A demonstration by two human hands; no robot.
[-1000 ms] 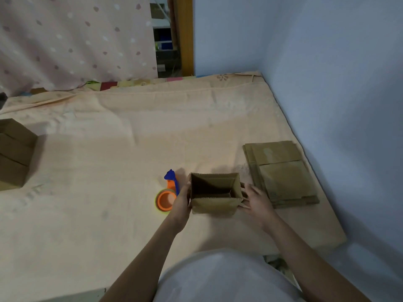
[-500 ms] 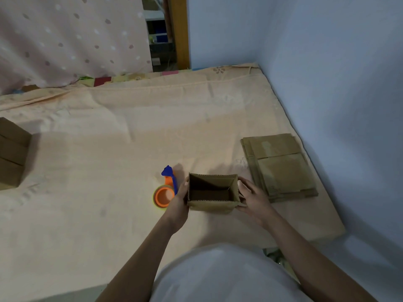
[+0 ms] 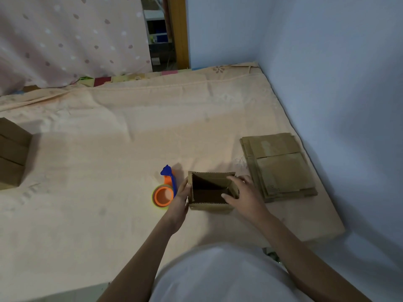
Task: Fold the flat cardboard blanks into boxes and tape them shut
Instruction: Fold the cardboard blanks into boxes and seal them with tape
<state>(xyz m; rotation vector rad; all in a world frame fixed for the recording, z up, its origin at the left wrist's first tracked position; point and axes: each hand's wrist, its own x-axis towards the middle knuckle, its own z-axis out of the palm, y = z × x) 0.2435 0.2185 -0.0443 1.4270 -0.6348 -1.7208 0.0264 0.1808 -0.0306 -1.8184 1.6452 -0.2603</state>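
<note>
A small cardboard box (image 3: 209, 205) stands upright on the peach sheet (image 3: 109, 160), its top open. My left hand (image 3: 180, 200) lies flat against the box's left wall. My right hand (image 3: 242, 196) grips the right wall, thumb reaching inside over the rim and pushing a flap inward. An orange tape dispenser (image 3: 164, 190) with a blue handle lies just left of my left hand. A stack of flat cardboard blanks (image 3: 279, 166) sits to the right of the box.
Finished brown boxes (image 3: 12, 153) are stacked at the left edge. A blue wall (image 3: 327, 73) borders the mattress on the right and behind. A dotted curtain (image 3: 65, 35) hangs at the back left.
My right hand has moved from the outside of the right wall up over the rim, with the thumb now inside the box. The left hand stays on the left wall.
</note>
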